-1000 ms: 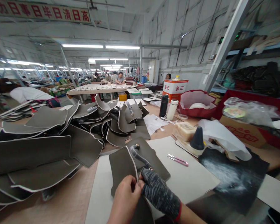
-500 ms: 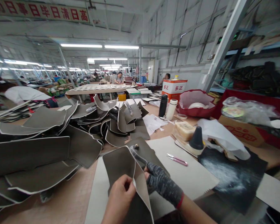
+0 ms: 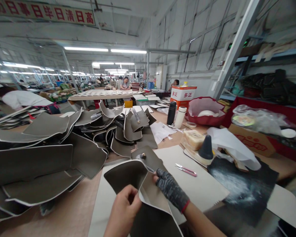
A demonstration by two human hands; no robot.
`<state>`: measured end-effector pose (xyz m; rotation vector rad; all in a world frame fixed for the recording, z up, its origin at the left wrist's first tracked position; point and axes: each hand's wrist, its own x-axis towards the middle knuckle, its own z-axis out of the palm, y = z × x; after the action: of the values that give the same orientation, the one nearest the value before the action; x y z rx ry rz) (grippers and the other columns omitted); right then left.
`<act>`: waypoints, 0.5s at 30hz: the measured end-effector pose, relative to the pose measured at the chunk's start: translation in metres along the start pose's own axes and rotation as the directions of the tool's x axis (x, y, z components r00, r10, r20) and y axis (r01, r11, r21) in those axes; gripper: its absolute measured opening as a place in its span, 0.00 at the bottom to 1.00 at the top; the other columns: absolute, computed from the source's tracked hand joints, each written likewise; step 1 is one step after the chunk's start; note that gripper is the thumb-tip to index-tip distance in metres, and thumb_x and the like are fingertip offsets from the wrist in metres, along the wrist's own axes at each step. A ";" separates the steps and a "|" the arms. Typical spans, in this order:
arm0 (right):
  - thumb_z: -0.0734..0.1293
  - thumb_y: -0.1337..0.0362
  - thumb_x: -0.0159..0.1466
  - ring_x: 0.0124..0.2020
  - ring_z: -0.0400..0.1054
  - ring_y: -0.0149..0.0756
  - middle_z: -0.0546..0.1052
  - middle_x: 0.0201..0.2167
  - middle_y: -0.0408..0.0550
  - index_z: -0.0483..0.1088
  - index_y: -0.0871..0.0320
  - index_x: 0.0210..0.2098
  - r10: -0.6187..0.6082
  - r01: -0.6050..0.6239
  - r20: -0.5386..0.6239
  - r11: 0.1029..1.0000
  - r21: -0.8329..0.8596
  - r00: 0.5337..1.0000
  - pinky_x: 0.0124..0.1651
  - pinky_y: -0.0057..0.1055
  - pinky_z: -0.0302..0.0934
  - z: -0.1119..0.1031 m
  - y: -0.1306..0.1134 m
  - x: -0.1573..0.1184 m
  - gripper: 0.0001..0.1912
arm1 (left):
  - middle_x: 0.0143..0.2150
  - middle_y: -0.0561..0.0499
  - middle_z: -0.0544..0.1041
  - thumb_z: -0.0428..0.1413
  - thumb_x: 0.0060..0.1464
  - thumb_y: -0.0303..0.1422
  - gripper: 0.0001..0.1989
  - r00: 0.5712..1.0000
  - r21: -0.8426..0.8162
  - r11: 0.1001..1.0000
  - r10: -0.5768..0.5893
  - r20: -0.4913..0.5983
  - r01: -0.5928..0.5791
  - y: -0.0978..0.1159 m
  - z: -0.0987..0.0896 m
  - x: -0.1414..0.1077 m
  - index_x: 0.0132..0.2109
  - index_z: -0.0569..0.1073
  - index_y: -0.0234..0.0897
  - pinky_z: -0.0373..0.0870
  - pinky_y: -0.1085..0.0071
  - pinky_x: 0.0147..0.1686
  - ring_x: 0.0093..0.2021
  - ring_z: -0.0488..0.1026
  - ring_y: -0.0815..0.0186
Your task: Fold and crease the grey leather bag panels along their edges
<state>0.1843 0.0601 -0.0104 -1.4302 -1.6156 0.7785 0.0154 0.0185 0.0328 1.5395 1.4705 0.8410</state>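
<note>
A dark grey leather bag piece [image 3: 128, 171] with pale raw edges stands folded in front of me. Bare and closed, my left hand [image 3: 127, 204] pinches its edge near the middle fold. My right hand [image 3: 171, 189], in a dark grey fingerless knit glove with a red cuff, is closed on the piece's right upper edge; its fingertips are partly hidden. Just behind lies a grey flap [image 3: 150, 158] with a plastic-wrapped metal fitting [image 3: 142, 155]. Under the work is a pale board [image 3: 167, 153]. Pink-handled thread snips [image 3: 186, 170] rest on it, right of my gloved hand.
A heap of similar leather pieces [image 3: 51, 158] fills the left. To the right are a yellowish block [image 3: 193, 139], a dark cone [image 3: 206, 147], a powdery black sheet [image 3: 241, 184], a black bottle [image 3: 172, 112] and a white bottle [image 3: 180, 117]. Other people [image 3: 125, 84] sit farther back.
The bag piece has tilted and opened wider at the top, its lower part swinging right. My right hand has shifted slightly, and my left hand keeps its pinch.
</note>
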 end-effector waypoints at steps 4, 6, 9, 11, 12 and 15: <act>0.58 0.64 0.57 0.33 0.68 0.35 0.74 0.31 0.47 0.68 0.58 0.32 -0.049 0.045 0.042 0.995 0.094 0.998 0.39 0.31 0.63 0.004 -0.012 -0.009 0.09 | 0.20 0.57 0.61 0.48 0.47 0.39 0.11 1.000 -0.026 0.999 0.023 0.004 -0.023 0.002 0.002 0.004 0.22 0.60 0.39 0.54 0.73 0.24 0.23 0.59 0.68; 0.59 0.65 0.58 0.42 0.67 0.37 0.73 0.41 0.50 0.67 0.58 0.44 -0.113 0.109 0.019 0.985 0.134 0.993 0.48 0.34 0.61 0.008 -0.020 -0.017 0.15 | 0.20 0.57 0.59 0.47 0.47 0.38 0.11 0.999 -0.001 0.999 0.037 0.007 -0.037 0.006 0.005 0.005 0.22 0.59 0.39 0.53 0.73 0.24 0.23 0.57 0.69; 0.60 0.65 0.58 0.49 0.64 0.38 0.70 0.49 0.51 0.62 0.58 0.52 -0.211 0.211 -0.005 0.975 0.074 0.977 0.55 0.37 0.56 0.010 -0.033 -0.022 0.22 | 0.20 0.58 0.57 0.47 0.46 0.35 0.10 0.998 0.060 0.996 0.057 0.029 -0.059 0.009 0.010 0.002 0.21 0.56 0.39 0.52 0.74 0.24 0.23 0.55 0.70; 0.59 0.65 0.60 0.47 0.66 0.38 0.72 0.45 0.51 0.65 0.58 0.49 -0.248 0.248 -0.010 0.969 0.016 0.969 0.53 0.38 0.58 0.008 -0.041 -0.017 0.18 | 0.20 0.58 0.57 0.47 0.46 0.33 0.09 0.995 0.086 0.993 0.078 0.060 -0.083 0.007 0.015 -0.001 0.21 0.55 0.39 0.51 0.74 0.24 0.24 0.55 0.70; 0.57 0.64 0.61 0.44 0.67 0.39 0.74 0.42 0.52 0.68 0.59 0.45 -0.252 0.252 -0.005 0.968 -0.011 0.968 0.51 0.38 0.60 0.006 -0.043 -0.013 0.15 | 0.20 0.58 0.57 0.47 0.45 0.32 0.09 0.993 0.092 0.991 0.090 0.072 -0.097 0.005 0.017 -0.002 0.21 0.55 0.39 0.51 0.74 0.24 0.24 0.55 0.70; 0.55 0.63 0.63 0.38 0.70 0.39 0.76 0.34 0.51 0.70 0.59 0.35 -0.219 0.220 0.021 0.969 -0.109 0.976 0.45 0.37 0.63 0.002 -0.041 0.003 0.14 | 0.20 0.58 0.58 0.47 0.45 0.31 0.08 0.990 0.067 0.991 0.108 0.087 -0.114 -0.002 0.021 -0.004 0.21 0.56 0.39 0.51 0.74 0.24 0.23 0.56 0.70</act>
<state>0.1634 0.0571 0.0245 -1.2966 -1.8116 0.5755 0.0330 0.0117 0.0226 1.7030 1.3781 0.7853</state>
